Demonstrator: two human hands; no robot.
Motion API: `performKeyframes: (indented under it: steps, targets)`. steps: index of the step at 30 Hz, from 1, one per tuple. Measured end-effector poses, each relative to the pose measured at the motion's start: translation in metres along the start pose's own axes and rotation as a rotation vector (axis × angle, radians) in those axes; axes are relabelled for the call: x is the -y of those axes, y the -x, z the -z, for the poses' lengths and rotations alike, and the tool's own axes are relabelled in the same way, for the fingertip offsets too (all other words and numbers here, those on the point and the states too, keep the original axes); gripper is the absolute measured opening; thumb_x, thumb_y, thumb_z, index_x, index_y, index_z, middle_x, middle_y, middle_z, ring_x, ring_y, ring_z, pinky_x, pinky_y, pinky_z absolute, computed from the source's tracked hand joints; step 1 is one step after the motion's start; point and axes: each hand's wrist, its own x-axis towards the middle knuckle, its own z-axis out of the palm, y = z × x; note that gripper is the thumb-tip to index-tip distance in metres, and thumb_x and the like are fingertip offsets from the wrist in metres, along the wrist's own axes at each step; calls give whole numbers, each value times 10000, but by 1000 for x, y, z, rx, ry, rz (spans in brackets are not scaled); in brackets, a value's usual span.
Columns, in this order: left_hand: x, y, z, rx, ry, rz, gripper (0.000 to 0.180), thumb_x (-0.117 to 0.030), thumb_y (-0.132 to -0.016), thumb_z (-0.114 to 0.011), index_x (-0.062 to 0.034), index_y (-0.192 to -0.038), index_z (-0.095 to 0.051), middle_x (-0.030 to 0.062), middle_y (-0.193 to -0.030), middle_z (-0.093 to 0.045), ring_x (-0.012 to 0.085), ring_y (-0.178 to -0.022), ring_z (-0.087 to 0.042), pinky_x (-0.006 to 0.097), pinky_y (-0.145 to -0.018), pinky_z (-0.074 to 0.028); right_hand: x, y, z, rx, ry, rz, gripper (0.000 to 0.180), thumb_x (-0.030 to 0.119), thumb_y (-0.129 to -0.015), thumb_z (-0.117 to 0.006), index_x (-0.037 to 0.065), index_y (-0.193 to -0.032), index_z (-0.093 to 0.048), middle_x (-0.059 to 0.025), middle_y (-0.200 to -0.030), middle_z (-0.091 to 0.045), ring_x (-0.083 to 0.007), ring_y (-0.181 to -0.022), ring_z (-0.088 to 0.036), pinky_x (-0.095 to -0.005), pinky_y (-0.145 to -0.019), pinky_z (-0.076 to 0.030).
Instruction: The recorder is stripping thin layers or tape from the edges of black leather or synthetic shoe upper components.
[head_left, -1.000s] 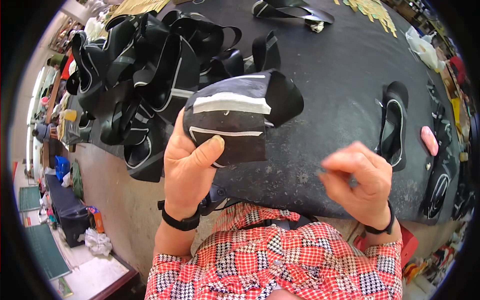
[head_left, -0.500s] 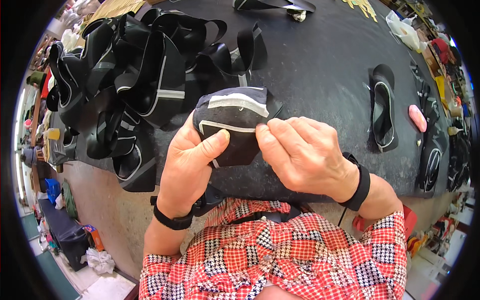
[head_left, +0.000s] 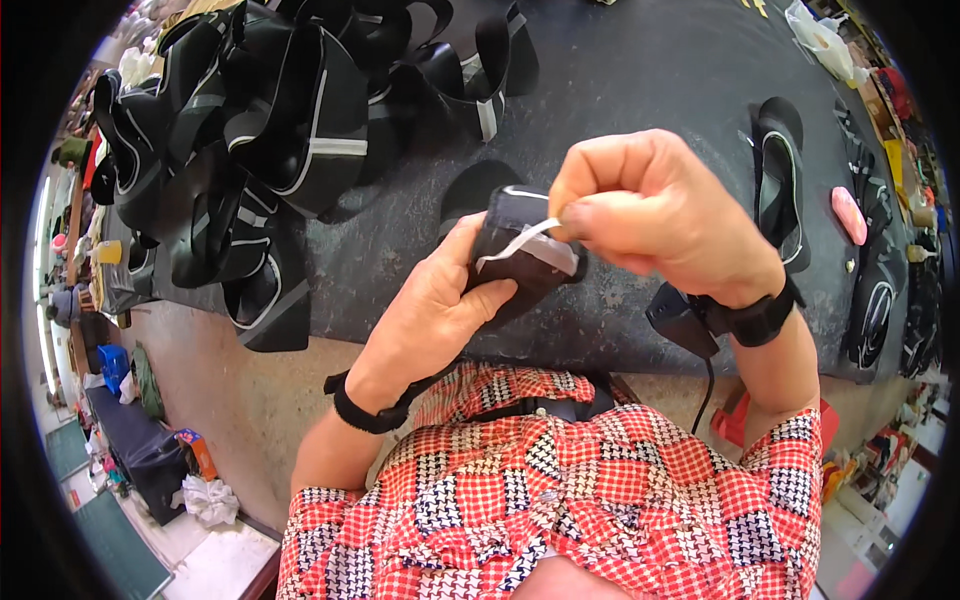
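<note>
My left hand [head_left: 425,315] is closed around a black shoe upper [head_left: 518,213], its thumb pressed on the near side. The piece is tilted above the front part of the table. A narrow white tape strip [head_left: 525,239] runs across it, partly lifted off the surface. The strip's raised end is pinched between the thumb and fingers of my right hand [head_left: 665,215], just to the right of the upper. A wider pale band lies on the upper under the strip. Much of the upper's underside is hidden by my left hand.
A heap of similar black shoe uppers [head_left: 335,185] with white edging covers the left of the dark table [head_left: 610,100]. Another upper [head_left: 775,200] lies at the right, near a pink lump [head_left: 849,215]. A white plastic bag [head_left: 820,38] sits at the far right corner.
My right hand has risen and moved right, now holding the strip's end away from the upper. My left hand has shifted right, and the upper is turned to a different tilt.
</note>
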Motion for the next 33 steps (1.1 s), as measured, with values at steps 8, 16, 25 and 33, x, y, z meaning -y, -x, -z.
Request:
performKeyframes:
  steps: [8, 16, 25, 33]
  targets:
    - [4, 14, -9, 25, 263, 9, 417, 75, -826, -502, 1, -1227, -411, 40, -1093, -542, 89, -1015, -504, 226, -880, -401, -28, 18, -1, -261, 172, 225, 409, 33, -650, -640, 38, -1050, -553, -53, -947, -573, -138, -803, -558, -269, -690, -465]
    - [-5, 22, -37, -7, 122, 32, 342, -57, -844, -578, 18, -1159, -467, 18, -990, -546, 72, -894, -508, 213, -788, -425, -30, 15, 0, 7, 666, 490, 263, 64, -685, -643, 16, -930, -559, -126, -883, -580, -247, -720, -566, -316, -651, -474]
    - [1, 22, -61, -171, -229, -58, 171, -96, -883, -553, 11, -1016, -559, -19, -810, -550, 40, -750, -470, 188, -679, -406, -26, 30, 18, 75, 566, 385, 148, 65, -680, -653, -4, -762, -551, -110, -663, -578, -274, -618, -588, -328, -564, -466]
    - [7, 14, -78, -236, -326, -127, 212, -71, -849, -586, -1, -1047, -557, 81, -790, -621, 111, -709, -609, 240, -605, -462, -18, 35, 31, 226, 685, 232, 187, 161, -717, -701, 9, -747, -597, -58, -609, -582, -129, -520, -552, -245, -476, -418]
